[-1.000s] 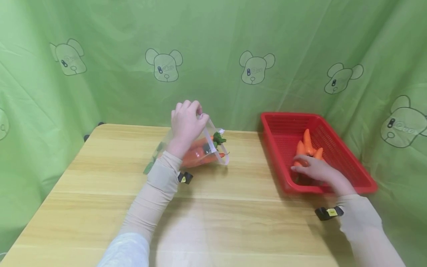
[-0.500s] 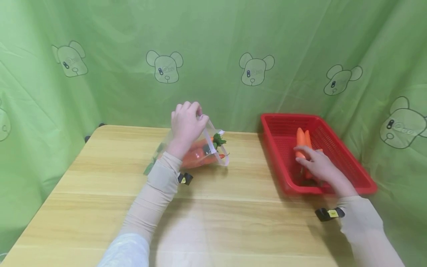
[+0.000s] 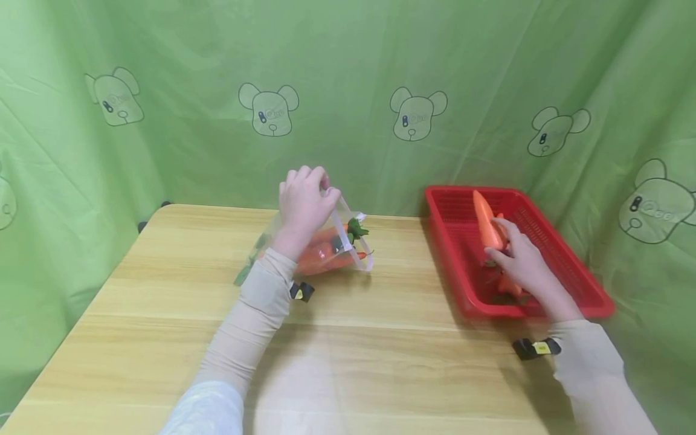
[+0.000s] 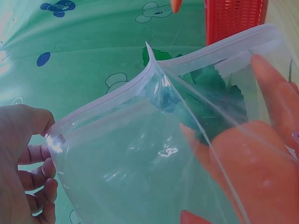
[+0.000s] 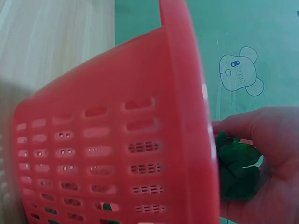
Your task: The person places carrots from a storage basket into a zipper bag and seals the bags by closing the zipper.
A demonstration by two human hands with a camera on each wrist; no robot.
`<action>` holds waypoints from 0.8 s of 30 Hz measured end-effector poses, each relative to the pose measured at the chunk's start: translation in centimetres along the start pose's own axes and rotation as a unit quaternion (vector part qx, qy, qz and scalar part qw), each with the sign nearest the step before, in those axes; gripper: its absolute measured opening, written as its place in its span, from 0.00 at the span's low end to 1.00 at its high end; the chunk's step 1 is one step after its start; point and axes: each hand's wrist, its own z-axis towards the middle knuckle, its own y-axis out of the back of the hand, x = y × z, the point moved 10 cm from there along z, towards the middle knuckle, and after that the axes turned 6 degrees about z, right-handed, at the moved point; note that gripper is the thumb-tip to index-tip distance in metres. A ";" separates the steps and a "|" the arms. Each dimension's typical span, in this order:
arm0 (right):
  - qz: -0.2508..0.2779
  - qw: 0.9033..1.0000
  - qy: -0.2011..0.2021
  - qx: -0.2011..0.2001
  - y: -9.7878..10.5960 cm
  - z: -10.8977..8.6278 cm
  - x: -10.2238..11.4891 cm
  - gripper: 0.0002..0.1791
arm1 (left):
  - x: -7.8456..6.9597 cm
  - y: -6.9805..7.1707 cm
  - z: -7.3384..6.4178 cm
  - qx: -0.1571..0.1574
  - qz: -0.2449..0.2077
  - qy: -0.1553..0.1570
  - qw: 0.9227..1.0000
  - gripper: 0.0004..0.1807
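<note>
My left hand (image 3: pixel 304 202) pinches the upper edge of a clear zip bag (image 4: pixel 121 163) between thumb and forefinger, and its mouth gapes toward the right. Inside the bag lie several carrots (image 4: pixel 252 158) with green tops (image 4: pixel 210 91). Over on the right, my right hand (image 3: pixel 524 260) grips an orange carrot (image 3: pixel 486 217) near its leafy end, its tip pointing up and away. The carrot is above the red basket (image 3: pixel 447 260). In the right wrist view its green leaves (image 5: pixel 238 168) show under the fingers, while the basket wall hides its orange body.
More orange carrots (image 3: pixel 510 285) lie at the near end of the basket, partly covered by the right hand. Basket and bag stand apart on a wooden table (image 3: pixel 380 362). A green curtain (image 3: pixel 348 60) with bear drawings hangs behind the table's far edge.
From reaching among the carrots, my right hand has taken hold of one and lifted it, tip upward. My left hand and the bag have stayed in place.
</note>
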 end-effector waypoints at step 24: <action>0.125 0.990 -0.059 -0.034 0.5 0.9 3.0 0.32 | -0.1 0.1 0.0 -0.007 -0.003 -0.008 1.000 0.07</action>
